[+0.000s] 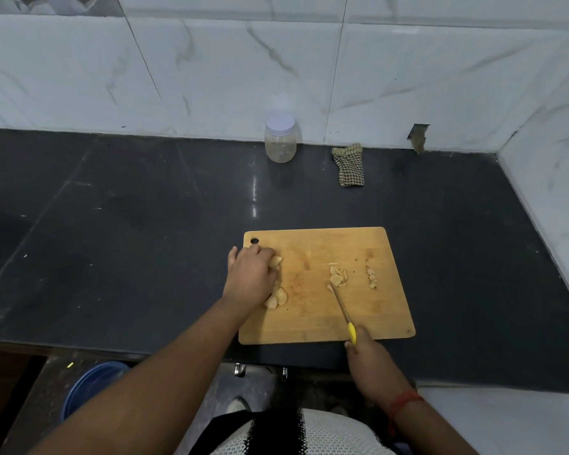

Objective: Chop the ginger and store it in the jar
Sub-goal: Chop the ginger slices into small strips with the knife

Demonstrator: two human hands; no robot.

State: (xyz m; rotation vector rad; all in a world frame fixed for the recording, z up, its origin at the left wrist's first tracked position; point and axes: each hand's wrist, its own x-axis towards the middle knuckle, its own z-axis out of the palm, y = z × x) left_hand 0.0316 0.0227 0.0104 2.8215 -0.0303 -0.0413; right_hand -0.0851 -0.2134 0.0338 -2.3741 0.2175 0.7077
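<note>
- Left hand (250, 274) curls over ginger pieces (276, 298) at the board's (312, 320) 9 o'clock edge, fingers closed on them.
- Right hand (370, 362) is clamped on a yellow-handled knife (342, 308) at 6 o'clock, tip touching the cut pile (338, 276) at centre.
- Small bits (372, 279) lie toward 3 o'clock.
- Jar (280, 139), lid on, stands at 12 o'clock by the wall, well apart; cloth (349, 165) near it.

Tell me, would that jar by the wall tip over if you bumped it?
Probably easily. The plastic jar looks nearly empty, so it is likely light and would slide or topple. Its lid is on, so little should spill. Being round, it might roll on the smooth countertop.
</note>
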